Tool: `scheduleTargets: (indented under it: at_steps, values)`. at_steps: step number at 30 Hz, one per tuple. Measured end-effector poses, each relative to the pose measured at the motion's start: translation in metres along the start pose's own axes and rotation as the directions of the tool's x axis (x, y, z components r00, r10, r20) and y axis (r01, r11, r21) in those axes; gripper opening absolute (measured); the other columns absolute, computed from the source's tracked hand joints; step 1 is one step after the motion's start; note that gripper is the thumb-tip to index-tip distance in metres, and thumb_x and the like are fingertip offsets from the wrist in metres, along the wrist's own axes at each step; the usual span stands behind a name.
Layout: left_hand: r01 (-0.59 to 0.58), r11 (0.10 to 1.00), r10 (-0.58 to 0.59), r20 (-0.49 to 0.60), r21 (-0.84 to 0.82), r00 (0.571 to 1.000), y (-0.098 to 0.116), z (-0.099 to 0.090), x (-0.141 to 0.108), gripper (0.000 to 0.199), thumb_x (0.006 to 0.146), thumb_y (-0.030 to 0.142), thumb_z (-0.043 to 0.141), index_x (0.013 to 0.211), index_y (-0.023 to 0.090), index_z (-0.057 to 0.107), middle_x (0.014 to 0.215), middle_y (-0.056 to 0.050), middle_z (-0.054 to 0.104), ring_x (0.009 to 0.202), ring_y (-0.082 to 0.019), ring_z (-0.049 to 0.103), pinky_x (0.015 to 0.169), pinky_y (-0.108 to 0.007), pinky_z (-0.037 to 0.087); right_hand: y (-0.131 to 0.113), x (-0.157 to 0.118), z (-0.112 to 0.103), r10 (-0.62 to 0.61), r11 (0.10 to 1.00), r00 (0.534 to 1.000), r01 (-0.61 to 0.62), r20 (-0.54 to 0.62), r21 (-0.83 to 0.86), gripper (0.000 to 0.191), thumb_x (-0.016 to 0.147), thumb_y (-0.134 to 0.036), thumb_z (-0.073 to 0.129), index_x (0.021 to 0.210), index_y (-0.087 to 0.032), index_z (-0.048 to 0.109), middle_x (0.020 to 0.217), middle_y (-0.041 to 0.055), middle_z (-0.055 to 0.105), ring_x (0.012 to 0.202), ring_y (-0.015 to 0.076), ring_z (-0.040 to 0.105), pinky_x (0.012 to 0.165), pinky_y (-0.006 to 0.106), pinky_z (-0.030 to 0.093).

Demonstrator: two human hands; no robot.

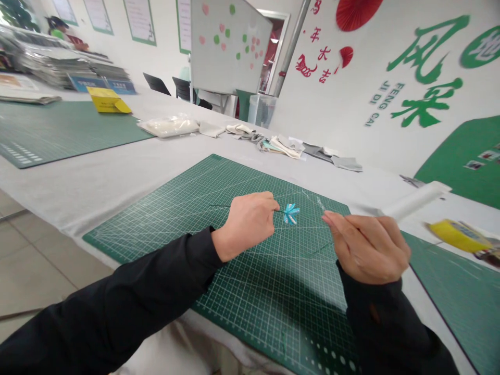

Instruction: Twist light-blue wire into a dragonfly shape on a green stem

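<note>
Nearest to my viewpoint, two dark sleeves reach in from the bottom: the left sleeve (156, 281) slants across the lower left, the right sleeve (375, 317) rises at the lower right. From my end, I have the left hand (250, 221) closed in a loose fist around a thin dark stem (221, 205), with the blue petalled piece (290, 214) sticking out past the thumb, just above the green cutting mat (175, 208). The right hand (369, 247) is curled, thumb and fingertips pinched on a thin clear strand (321, 202); its far end is too faint for me to trace. The petals stand between the two hands, touching neither.

To work this well, I'd pinch the stem close under the petals, since a stem that thin probably turns easily in the fingers. I'd give the strand only light, even tension and hold it clear of the petal tips, which look easy to crush or snag. Resting the wrists on the mat should steady both pinches.

Beyond, on the pale tablecloth (78, 187), a white roll (417, 200) and a blurred yellow object (461, 235) sit to the right; folded cloths (287, 146) and a plastic bag (170, 125) lie further back. Farthest off are a whiteboard (230, 47) and, at the upper left, a person in green (58, 32).
</note>
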State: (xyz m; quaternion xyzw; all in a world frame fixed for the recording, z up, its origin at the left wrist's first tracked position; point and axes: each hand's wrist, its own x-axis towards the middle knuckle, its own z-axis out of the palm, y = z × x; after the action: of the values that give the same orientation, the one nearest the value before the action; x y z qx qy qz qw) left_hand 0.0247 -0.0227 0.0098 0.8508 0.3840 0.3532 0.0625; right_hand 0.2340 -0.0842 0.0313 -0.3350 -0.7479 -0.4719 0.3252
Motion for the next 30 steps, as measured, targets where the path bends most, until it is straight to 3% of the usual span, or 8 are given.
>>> scheduleTargets:
  at_steps: [4, 7, 10, 13, 17, 22, 26, 30]
  values:
    - [0.005, 0.998, -0.001, 0.064, -0.06, 0.998, 0.002, -0.003, 0.0, 0.026, 0.078, 0.011, 0.047, 0.079, 0.019, 0.071, 0.08, -0.001, 0.069, 0.078, -0.015, 0.062, 0.063, -0.027, 0.041, 0.013, -0.011, 0.005, 0.082, 0.996, 0.997, -0.083, 0.009, 0.044, 0.026, 0.066, -0.009, 0.076, 0.091, -0.015, 0.069, 0.069, 0.0051, 0.068, 0.058, 0.0151, 0.053, 0.053, 0.028, 0.044]
    - [0.029, 0.985, 0.003, 0.188, -0.169, 0.982, 0.003, -0.008, 0.002, 0.025, 0.074, 0.011, 0.05, 0.079, 0.019, 0.072, 0.082, 0.0, 0.07, 0.074, -0.015, 0.06, 0.063, -0.027, 0.041, 0.021, -0.021, 0.012, 0.164, 0.982, 0.986, -0.165, 0.016, 0.097, 0.023, 0.068, -0.008, 0.074, 0.089, -0.017, 0.069, 0.074, 0.0047, 0.071, 0.062, 0.0155, 0.058, 0.057, 0.028, 0.047]
    - [0.049, 0.919, 0.112, 0.378, -0.391, 0.919, 0.001, -0.012, 0.006, 0.02, 0.073, 0.012, 0.055, 0.079, 0.017, 0.073, 0.077, -0.002, 0.07, 0.066, -0.012, 0.057, 0.061, -0.025, 0.041, 0.021, -0.026, 0.016, 0.258, 0.948, 0.965, -0.262, 0.044, 0.182, 0.019, 0.071, -0.008, 0.071, 0.087, -0.018, 0.07, 0.076, 0.0045, 0.072, 0.065, 0.0154, 0.062, 0.061, 0.028, 0.049]
    - [0.087, 0.764, 0.28, 0.449, -0.639, 0.849, 0.0, -0.015, 0.008, 0.017, 0.074, 0.012, 0.058, 0.082, 0.013, 0.073, 0.072, -0.003, 0.068, 0.061, -0.01, 0.054, 0.059, -0.023, 0.042, 0.015, -0.025, 0.017, 0.392, 0.874, 0.915, -0.401, 0.092, 0.273, 0.011, 0.076, -0.011, 0.068, 0.083, -0.019, 0.072, 0.074, 0.0035, 0.072, 0.064, 0.0144, 0.062, 0.061, 0.028, 0.049]
    - [0.093, 0.607, 0.338, 0.362, -0.789, 0.869, 0.002, -0.017, 0.007, 0.015, 0.075, 0.012, 0.062, 0.083, 0.015, 0.074, 0.083, -0.004, 0.066, 0.065, -0.008, 0.054, 0.059, -0.021, 0.041, 0.005, -0.021, 0.02, 0.574, 0.658, 0.757, -0.653, 0.312, 0.375, 0.011, 0.08, -0.024, 0.063, 0.075, -0.021, 0.072, 0.066, 0.0011, 0.068, 0.06, 0.0134, 0.058, 0.055, 0.027, 0.045]
    - [0.174, 0.43, 0.241, 0.299, -0.886, 0.923, 0.007, -0.017, 0.003, 0.011, 0.073, 0.014, 0.065, 0.078, 0.017, 0.074, 0.12, -0.009, 0.059, 0.072, -0.009, 0.059, 0.06, -0.022, 0.046, 0.005, -0.02, 0.022, 0.508, 0.331, 0.498, -0.866, 0.703, 0.374, 0.024, 0.078, -0.04, 0.063, 0.07, -0.02, 0.073, 0.063, 0.0021, 0.067, 0.06, 0.0143, 0.059, 0.056, 0.027, 0.045]
    - [0.328, 0.231, 0.252, 0.382, -0.916, 0.889, 0.009, -0.013, 0.001, 0.01, 0.074, 0.017, 0.066, 0.08, 0.014, 0.073, 0.101, -0.011, 0.067, 0.065, -0.01, 0.06, 0.06, -0.025, 0.051, 0.005, -0.019, 0.023, 0.366, 0.113, 0.316, -0.949, 0.875, 0.296, 0.031, 0.074, -0.046, 0.064, 0.073, -0.017, 0.074, 0.067, 0.0051, 0.07, 0.059, 0.0157, 0.06, 0.054, 0.027, 0.045]
    - [0.361, 0.197, 0.197, 0.398, -0.911, 0.896, 0.009, -0.011, 0.001, 0.007, 0.07, 0.015, 0.069, 0.076, 0.013, 0.072, 0.081, -0.006, 0.065, 0.061, -0.009, 0.059, 0.059, -0.024, 0.049, 0.0, -0.018, 0.024, 0.205, -0.072, 0.192, -0.975, 0.96, 0.211, 0.035, 0.067, -0.049, 0.07, 0.075, -0.015, 0.075, 0.062, 0.0044, 0.068, 0.053, 0.0129, 0.056, 0.052, 0.027, 0.045]
